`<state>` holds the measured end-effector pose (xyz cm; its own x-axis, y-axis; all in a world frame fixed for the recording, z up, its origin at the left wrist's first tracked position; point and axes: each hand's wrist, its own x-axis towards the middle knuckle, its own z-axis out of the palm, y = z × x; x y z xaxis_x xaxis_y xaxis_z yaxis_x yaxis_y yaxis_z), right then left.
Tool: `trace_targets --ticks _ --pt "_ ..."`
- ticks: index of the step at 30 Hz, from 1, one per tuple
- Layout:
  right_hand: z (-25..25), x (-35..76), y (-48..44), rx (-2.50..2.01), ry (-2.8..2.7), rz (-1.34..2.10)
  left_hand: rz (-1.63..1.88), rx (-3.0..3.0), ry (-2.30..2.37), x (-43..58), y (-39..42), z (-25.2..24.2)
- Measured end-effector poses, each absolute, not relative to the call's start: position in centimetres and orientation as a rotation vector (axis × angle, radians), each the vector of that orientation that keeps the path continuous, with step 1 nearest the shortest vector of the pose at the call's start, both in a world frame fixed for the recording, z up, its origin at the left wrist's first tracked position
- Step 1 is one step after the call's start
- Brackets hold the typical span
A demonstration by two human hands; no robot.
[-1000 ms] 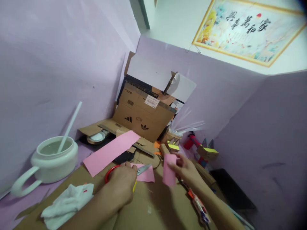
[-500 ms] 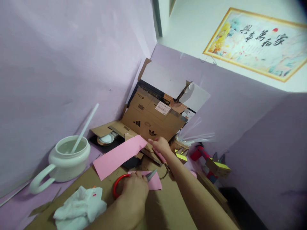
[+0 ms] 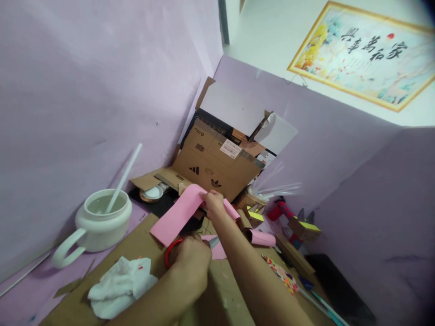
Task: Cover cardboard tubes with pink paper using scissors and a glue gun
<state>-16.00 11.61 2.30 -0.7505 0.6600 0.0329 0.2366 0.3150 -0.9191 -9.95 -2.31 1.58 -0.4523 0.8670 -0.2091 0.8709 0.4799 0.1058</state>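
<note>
A long strip of pink paper [image 3: 178, 215] is pinched at its far right end by my right hand [image 3: 214, 203]. The strip bends over near those fingers and slopes down to the left. My left hand [image 3: 193, 256] is closed on scissors with a red handle [image 3: 169, 254]; the blade tip points right, and the fingers cover most of the rest. Beneath the blade lies another pink paper piece [image 3: 219, 251], on brown cardboard [image 3: 136, 242] and partly hidden by my right forearm. One pink roll [image 3: 231, 209] is just beyond my right wrist.
At left stands a white pot [image 3: 102, 235] with a white stick [image 3: 124, 176] in it. Crumpled white tissue [image 3: 118, 287] lies in front. An upright cardboard box [image 3: 217, 165] backs the table. On the right are a pink-covered tube [image 3: 263, 238] and a small cardboard piece with yellow [image 3: 254, 217].
My right hand has drawn the pink strip slightly nearer and left, and the strip now curls at its top. The scissors stay in my left hand. The view has shifted a little.
</note>
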Motion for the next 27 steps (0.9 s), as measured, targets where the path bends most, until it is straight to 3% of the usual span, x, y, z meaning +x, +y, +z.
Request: trace_targets --ticks 10,16,21,25,27 --pt "11.5 4.0 15.2 -0.691 -1.598 1.551 -0.005 1.559 2.546 -11.9 -2.4 1.0" --pt "6.2 15.7 13.5 -0.868 -1.335 1.716 0.139 1.544 2.622 -11.2 -2.1 1.4" --pt "0.9 16.6 11.8 -0.764 -1.141 2.064 0.274 1.554 2.718 -11.6 -1.3 1.1" --pt "-0.6 13.4 10.9 -0.699 -1.368 2.298 0.277 1.512 2.804 -13.2 -0.7 -0.2" --pt "-1.0 12.0 10.7 -0.786 -1.665 2.237 0.254 1.472 2.818 -13.7 -0.7 -0.5"
